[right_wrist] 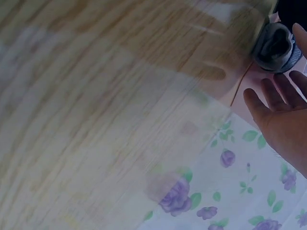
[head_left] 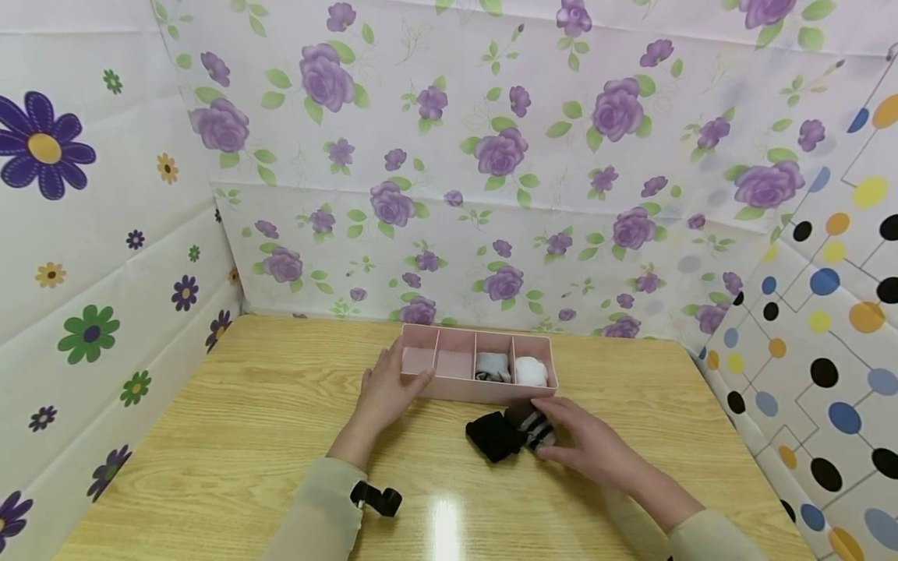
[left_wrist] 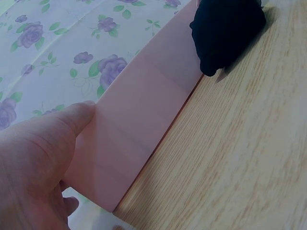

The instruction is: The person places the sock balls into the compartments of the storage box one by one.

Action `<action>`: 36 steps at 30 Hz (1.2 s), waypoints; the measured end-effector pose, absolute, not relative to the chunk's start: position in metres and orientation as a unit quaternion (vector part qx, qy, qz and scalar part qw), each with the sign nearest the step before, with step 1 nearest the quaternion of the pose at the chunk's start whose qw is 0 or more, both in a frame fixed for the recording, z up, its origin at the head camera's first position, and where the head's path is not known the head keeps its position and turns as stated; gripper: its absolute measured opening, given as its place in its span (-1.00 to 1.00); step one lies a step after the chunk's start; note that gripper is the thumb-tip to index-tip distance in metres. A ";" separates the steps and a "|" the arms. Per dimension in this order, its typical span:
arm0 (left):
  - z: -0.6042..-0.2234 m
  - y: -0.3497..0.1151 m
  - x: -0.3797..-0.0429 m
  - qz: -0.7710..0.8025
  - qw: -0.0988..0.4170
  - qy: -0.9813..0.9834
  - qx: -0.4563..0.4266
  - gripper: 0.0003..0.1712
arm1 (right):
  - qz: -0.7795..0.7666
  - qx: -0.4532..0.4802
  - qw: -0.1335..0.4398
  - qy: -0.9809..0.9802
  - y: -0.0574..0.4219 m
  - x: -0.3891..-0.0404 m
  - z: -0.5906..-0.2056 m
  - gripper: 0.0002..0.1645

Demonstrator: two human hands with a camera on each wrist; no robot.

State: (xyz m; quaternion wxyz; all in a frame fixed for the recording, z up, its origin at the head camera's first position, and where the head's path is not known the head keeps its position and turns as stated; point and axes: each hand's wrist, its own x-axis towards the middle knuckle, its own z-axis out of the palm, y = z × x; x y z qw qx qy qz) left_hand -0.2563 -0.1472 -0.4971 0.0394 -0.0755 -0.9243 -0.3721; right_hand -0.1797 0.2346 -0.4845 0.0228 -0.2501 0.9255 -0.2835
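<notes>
A pink divided box point(head_left: 484, 389) stands at the back of the table, with a rolled grey sock point(head_left: 493, 366) and a rolled white sock point(head_left: 531, 372) in its two right compartments. My left hand point(head_left: 388, 389) holds the box's left end, thumb on the front wall and fingers around the side. In front of the box lie a black rolled sock point(head_left: 495, 436) and a grey-and-black striped rolled sock point(head_left: 539, 432), with a dark bundle point(head_left: 519, 411) between them. Spread around the striped sock are the fingers of my right hand point(head_left: 589, 440); a firm grip does not show.
Both left compartments point(head_left: 454, 365) of the box show their bare floor. The wooden table point(head_left: 266, 436) meets a flowered cloth point(head_left: 393, 257) behind the box. Patterned cloths also hang at the left and right.
</notes>
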 end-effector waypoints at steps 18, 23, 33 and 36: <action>-0.498 -0.147 -0.258 -0.377 0.039 -0.922 -0.078 0.19 | -0.296 -0.282 0.065 0.910 0.234 -0.185 -0.483 0.16; -0.498 -0.147 -0.259 -0.375 0.039 -0.923 -0.079 0.19 | -0.277 -0.283 0.060 0.916 0.234 -0.186 -0.483 0.13; -0.500 -0.148 -0.259 -0.378 0.039 -0.922 -0.078 0.19 | -0.276 -0.261 0.055 0.923 0.233 -0.185 -0.485 0.10; -0.500 -0.148 -0.259 -0.378 0.039 -0.922 -0.077 0.19 | -0.290 -0.259 0.065 0.919 0.232 -0.184 -0.486 0.17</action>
